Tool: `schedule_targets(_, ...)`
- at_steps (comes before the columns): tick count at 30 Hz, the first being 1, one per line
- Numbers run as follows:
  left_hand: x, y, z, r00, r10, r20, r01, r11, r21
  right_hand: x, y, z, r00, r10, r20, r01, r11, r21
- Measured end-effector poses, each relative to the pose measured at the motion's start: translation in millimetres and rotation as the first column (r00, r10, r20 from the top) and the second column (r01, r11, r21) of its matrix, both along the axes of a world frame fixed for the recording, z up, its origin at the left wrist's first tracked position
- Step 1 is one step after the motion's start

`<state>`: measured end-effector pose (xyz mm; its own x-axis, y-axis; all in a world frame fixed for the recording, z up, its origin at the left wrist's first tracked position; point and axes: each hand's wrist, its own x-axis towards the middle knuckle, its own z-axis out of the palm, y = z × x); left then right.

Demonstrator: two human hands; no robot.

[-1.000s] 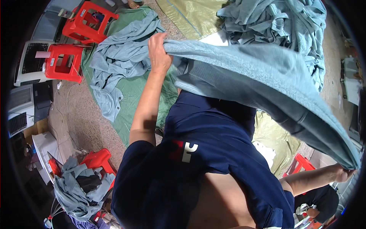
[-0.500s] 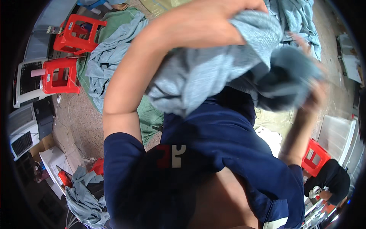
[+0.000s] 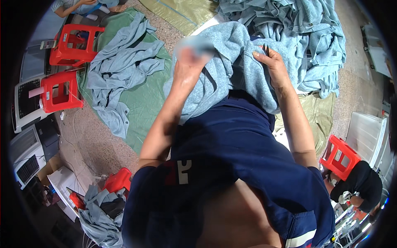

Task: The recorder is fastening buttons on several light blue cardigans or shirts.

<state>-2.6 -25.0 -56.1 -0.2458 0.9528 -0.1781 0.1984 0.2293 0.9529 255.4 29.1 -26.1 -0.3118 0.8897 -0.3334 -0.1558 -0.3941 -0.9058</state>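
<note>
Nearest to the camera, I look down on a navy shirt (image 3: 248, 144); beyond it, the grey-blue garment (image 3: 223, 53) hangs bunched in front of the lap, between the two hands. The left hand (image 3: 188, 72) lies at its left side; its fingers are blurred, and I cannot tell whether they grip. The right hand (image 3: 276, 68) has its fingers clamped on a fold, thumb against the cloth, with a black pointed tool (image 3: 266, 49) jutting from the same hand. For sound handling I judge it best to keep those points turned away from cloth and left fingers, and to spread the fold flat so its edge shows. Farther out, a pile of similar cloth (image 3: 316, 51) adjoins at right; loose garments (image 3: 124, 68) lie on a green sheet (image 3: 144, 107) at left, beside two red stools (image 3: 49, 104).
</note>
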Motion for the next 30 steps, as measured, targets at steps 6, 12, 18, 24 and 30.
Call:
schedule_targets(6,-10,18,10,0.806,0.025,0.592,-0.118,0.986,0.119,-10,-12,10,0.923,-0.013,0.384,-0.168,0.885,0.433)
schedule_targets(12,-17,20,110,0.774,-0.383,0.504,0.354,0.922,0.157,-44,-38,90,0.890,-0.010,0.456,-0.389,0.505,0.770)
schedule_targets(18,-30,16,111,0.851,-0.475,0.224,0.501,0.862,-0.073,-38,-7,65,0.849,0.231,0.475,-0.491,0.676,0.549)
schedule_targets(24,-58,-6,79,0.879,-0.419,0.228,0.462,0.868,-0.184,-21,3,47,0.867,0.142,0.477,-0.407,0.754,0.516)
schedule_targets(30,-38,-29,44,0.903,-0.408,-0.136,0.400,0.913,-0.082,-23,9,31,0.906,0.088,0.415,-0.303,0.819,0.488)
